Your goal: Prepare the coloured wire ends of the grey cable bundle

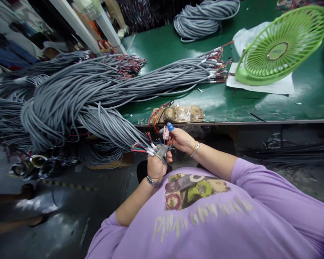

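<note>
Watching remotely, I have my left hand (155, 166) wrapped around a grey cable end (161, 151); toward one o'clock from it, my right hand (181, 140) pinches a small pale piece (166, 133). Grey cables (110, 124) reach in from ten o'clock.

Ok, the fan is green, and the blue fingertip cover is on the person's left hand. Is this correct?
Not quite: the head view shows the blue fingertip cover on the right hand. The fan is indeed green.

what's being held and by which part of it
Left grip holds a cable near its wire end; right grip is by the wires, its exact hold unclear.
</note>
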Motion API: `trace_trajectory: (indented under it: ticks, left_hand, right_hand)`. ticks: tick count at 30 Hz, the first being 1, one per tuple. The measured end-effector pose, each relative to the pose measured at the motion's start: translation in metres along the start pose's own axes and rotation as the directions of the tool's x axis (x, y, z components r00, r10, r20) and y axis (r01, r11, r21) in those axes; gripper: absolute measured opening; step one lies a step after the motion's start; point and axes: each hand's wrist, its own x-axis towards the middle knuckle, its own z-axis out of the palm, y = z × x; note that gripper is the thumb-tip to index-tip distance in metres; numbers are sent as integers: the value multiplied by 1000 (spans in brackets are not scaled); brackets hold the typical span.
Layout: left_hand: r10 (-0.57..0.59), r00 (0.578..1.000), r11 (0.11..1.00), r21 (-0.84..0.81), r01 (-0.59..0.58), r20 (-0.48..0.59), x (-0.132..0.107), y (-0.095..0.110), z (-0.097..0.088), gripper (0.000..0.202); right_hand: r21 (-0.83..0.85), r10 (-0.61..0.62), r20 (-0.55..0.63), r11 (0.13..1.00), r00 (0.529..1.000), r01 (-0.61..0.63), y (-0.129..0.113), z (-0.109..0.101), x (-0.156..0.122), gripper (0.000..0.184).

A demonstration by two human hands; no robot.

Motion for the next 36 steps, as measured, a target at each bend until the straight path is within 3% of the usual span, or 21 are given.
trace_trajectory:
  ticks: [15,19,26,29,33,36]
  left_hand:
    - [7,1000,999,40,-6,-27,4,-2,3,30]
    - [14,999,999,30,-13,-30,3,0,4,31]
    - [62,997,998,34,-61,-35,-8,-2,-3,31]
    - [114,992,993,38,-112,-51,-13,-6,-6,31]
    - [132,985,991,27,-130,-113,-14,-4,-4,31]
    - [126,984,992,18,-124,-128,-12,1,1,32]
  right_hand:
    - [-12,-83,-50,997,995,82,5,2,0,53]
    - [28,6,-37,1000,999,-5,4,0,-2,54]
    - [16,179,87,983,980,-181,-6,-9,-11,66]
    - [-15,173,86,985,981,-172,-10,-6,-15,52]
    - [-60,57,1,997,998,-57,-8,-3,-16,23]
    - [-57,40,-20,998,999,-41,-5,-4,-15,24]
